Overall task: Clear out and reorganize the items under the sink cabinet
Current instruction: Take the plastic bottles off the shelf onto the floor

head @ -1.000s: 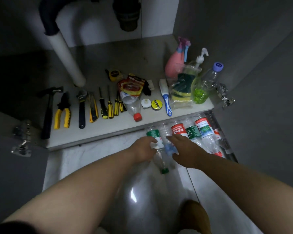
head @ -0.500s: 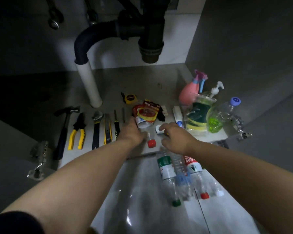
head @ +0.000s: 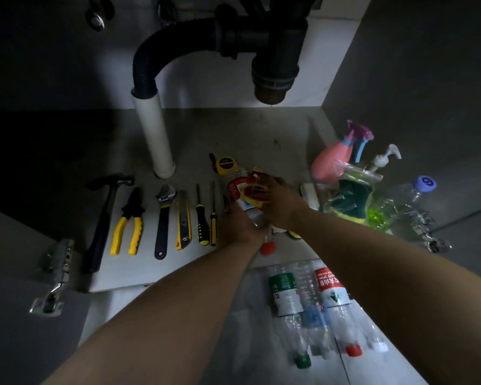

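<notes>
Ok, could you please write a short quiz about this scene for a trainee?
1. True or false: the hammer lies left of the pliers.
2. The bottle touched by the left hand and the right hand has a cap that is: A green, B red, C blue.
3. Fill in: the pliers have ____ handles.
Key: 1 true; 2 B; 3 yellow.

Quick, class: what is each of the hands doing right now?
Left hand: grips the clear red-capped bottle.
Right hand: fingers curled over the red and yellow packet lying on that bottle.
</notes>
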A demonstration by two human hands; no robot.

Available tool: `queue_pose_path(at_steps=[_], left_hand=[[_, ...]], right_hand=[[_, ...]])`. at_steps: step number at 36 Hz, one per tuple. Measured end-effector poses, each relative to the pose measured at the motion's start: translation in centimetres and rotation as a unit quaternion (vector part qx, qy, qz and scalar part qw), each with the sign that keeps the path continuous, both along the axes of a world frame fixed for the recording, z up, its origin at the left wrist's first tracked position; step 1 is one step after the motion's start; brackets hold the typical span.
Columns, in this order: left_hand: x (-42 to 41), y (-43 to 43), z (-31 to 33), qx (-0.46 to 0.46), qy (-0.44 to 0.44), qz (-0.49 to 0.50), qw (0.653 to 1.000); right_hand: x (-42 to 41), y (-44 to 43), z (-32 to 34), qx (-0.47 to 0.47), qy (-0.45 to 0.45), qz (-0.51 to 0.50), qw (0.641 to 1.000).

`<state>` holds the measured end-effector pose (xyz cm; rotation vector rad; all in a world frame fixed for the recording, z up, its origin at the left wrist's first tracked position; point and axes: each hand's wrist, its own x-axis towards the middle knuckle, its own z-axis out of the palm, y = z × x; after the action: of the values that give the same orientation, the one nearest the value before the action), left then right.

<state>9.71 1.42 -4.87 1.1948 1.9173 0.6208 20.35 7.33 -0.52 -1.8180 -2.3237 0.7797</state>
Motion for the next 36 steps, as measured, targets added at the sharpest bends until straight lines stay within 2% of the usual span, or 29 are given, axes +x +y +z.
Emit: queue_pose_path(at_steps=[4, 9, 13, 17, 20, 24, 28, 32, 36], left_hand=[[0.2, 0.1, -0.3, 0.002, -0.012, 0.007, 1.0], [0.9, 0.5, 0.0, -0.008, -0.007, 0.018, 1.0], [1.2, 0.7, 0.3, -0.013, -0.015, 0.025, 1.0], [1.0, 0.7, 0.1, -0.003, -0.05, 0.035, 0.998], [0.7, 0.1, 0.4, -0.004, -0.068, 0.029, 0.997], [-0.3, -1.6, 1.9, 0.003, -0.045, -0.015, 0.999], [-1.2, -4.6, 3.8, -0.043, -0.057, -0.089, 0.994], [-1.1, -8.7, 5.5, -0.15, -0.083, -0.154, 0.973], [-0.1, -13.9, 5.3, -0.201, -0.142, -0.143, 0.959]], right_hand=[[-0.8, 1.1, -0.7, -0.011, -0.036, 0.013, 0.999], [-0.9, 1.0, -1.6, 0.039, -0.07, 0.006, 0.997], [-0.5, 0.7, -1.7, 0.065, -0.059, 0.0, 0.996], [0.4, 0.2, -0.8, 0.133, -0.058, 0.017, 0.989], [1.8, -1.0, 0.3, 0.139, -0.012, 0.005, 0.99], [5.1, -4.0, 1.7, 0.137, -0.014, -0.023, 0.99], [8.8, -7.6, 3.3, 0.103, -0.03, -0.009, 0.994], [12.2, -11.5, 5.1, 0.048, -0.074, 0.012, 0.996], [14.5, -14.5, 6.3, -0.02, -0.105, 0.023, 0.994]])
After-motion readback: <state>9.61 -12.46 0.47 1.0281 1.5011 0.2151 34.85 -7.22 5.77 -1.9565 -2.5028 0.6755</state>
